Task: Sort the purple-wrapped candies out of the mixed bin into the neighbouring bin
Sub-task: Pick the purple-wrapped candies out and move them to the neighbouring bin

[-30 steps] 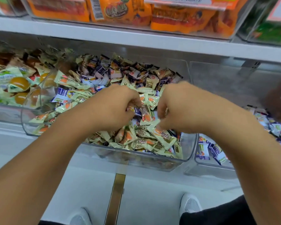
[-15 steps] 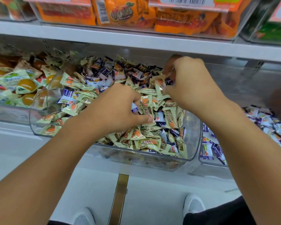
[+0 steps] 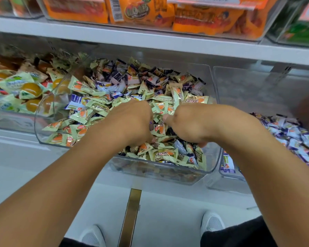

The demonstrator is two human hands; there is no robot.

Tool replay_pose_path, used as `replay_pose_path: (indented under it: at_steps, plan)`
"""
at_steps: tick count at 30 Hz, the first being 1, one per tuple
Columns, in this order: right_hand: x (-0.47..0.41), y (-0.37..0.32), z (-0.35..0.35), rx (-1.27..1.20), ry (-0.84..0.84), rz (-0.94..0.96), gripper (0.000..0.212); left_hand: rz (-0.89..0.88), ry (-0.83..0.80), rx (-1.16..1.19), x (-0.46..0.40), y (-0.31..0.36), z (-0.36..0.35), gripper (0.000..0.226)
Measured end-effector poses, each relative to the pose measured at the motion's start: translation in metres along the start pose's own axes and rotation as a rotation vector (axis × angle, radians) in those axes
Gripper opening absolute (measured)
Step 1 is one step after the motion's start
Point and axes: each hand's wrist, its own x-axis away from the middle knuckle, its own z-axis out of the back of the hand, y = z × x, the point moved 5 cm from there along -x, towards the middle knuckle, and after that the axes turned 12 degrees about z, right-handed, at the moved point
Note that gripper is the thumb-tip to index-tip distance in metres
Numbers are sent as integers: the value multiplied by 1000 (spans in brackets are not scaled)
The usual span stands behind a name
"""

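The clear plastic mixed bin (image 3: 214, 111) is sitting mid-shelf, heaped with cream-green and purple-wrapped candies (image 3: 151, 79); its front wall is partly hidden behind both forearms. The neighbouring clear bin (image 3: 227, 177) on the right is cut off by the frame edge and by the right arm, with purple-wrapped pieces lying inside it. A dark blurred shape at the right edge is too smeared to identify. The left hand (image 3: 130, 122) and right hand (image 3: 191, 122) are both digging knuckles-up into the middle of the heap, fingers curled down among the wrappers. The fingertips are buried, so I cannot tell what either is pinching. Purple candies are lying mostly behind the hands, toward the bin's back.
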Motion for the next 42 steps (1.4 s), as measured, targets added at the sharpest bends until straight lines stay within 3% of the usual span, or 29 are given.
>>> replay_pose_path:
  at_steps: [3, 6, 10, 13, 16, 20, 23, 26, 28, 32, 33, 37, 42]
  plan:
    - [2, -3, -3, -161, 8, -15, 33, 3, 1, 25, -1, -4, -2, 30]
    - [1, 11, -8, -452, 107, -98, 65, -4, -33, 115, -1, -9, 0, 27]
    - [-7, 25, -15, -1022, 207, -141, 79, 14, -82, 350, 2, -21, 11, 25]
    - [-12, 27, -10, -1255, 281, -78, 76, 36, -71, 440, 4, -27, 16, 26]
    - [-14, 25, -1, -1346, 366, 33, 59, 30, -32, 476, 2, -36, 19, 28]
    - [-16, 24, 12, -1215, 508, 97, 31, 27, 52, 576, 1, -45, 27, 24]
    - [-4, 30, 23, -742, 530, 98, 21, -58, 100, 621, 5, -40, 32, 17]
    - [-3, 21, 5, -54, 165, 85, 23, -175, 31, 648, 9, -30, 28, 22]
    - [-9, 16, -12, 161, -6, 49, 31, -254, 30, 530, 12, -21, 24, 26]
    - [-20, 19, -22, 46, -121, 24, 56, -306, 2, 325, 13, -6, 7, 20]
    - [-21, 22, -22, -53, -126, 14, 57, -314, 9, 251, 15, -3, 3, 16]
    - [-22, 23, -20, -217, -111, 9, 51, -250, 118, 11, 19, 4, -3, 45]
    - [-21, 26, -15, -365, 52, 57, 37, -192, 70, 54, 13, -1, 1, 39]
